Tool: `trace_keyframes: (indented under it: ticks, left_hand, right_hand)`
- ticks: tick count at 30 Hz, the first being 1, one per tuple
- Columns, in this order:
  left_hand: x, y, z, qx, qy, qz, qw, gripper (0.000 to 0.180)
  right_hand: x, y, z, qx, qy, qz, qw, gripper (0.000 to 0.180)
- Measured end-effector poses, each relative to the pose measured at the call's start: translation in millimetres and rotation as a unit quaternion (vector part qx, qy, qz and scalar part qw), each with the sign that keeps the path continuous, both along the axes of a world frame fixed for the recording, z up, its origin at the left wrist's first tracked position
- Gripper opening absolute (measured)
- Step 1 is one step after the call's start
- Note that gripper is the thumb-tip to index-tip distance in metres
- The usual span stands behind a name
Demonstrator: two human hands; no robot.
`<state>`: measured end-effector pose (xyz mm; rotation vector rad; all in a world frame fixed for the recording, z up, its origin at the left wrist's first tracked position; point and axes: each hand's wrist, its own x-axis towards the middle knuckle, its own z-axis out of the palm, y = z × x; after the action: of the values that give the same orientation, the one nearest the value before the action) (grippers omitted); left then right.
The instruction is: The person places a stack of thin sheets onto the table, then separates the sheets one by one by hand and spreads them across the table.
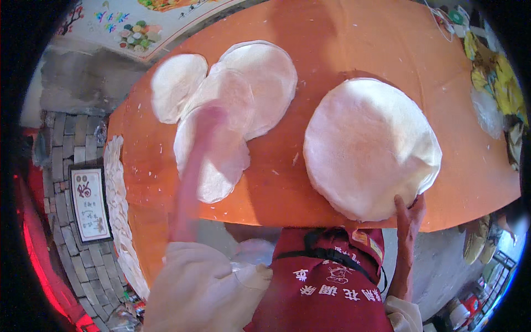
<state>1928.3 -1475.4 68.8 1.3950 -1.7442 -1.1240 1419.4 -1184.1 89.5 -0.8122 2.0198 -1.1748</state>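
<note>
A thick stack of large, round, pale flatbreads (368,149) lies to the right on the orange table. At its near right edge, my right hand (410,213) grips the rim between thumb and fingers. My left hand (213,117), smeared by motion, is over the overlapping flatbreads at left; its fingers cannot be made out. Under and beyond it are a near flatbread (218,180) and a bigger far flatbread (271,83). A smaller flatbread (176,86) touches this group on its left side.
The orange cloth-covered table (265,182) has crumbs scattered on it. Plastic bags (500,83) crowd its far right edge. Pale ruffled material (119,205) lines the left edge. A framed sign (90,203) stands against bricks at left. My red apron (326,282) meets the table's near edge.
</note>
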Motion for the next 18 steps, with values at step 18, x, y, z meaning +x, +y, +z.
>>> trace_keyframes:
  ticks: [18]
  left_hand:
    - [-241,87,101,0.213,0.327,-0.122,0.912,0.026]
  right_hand:
    - [1,-4,-12,0.022,-0.034,0.07,0.997,0.042]
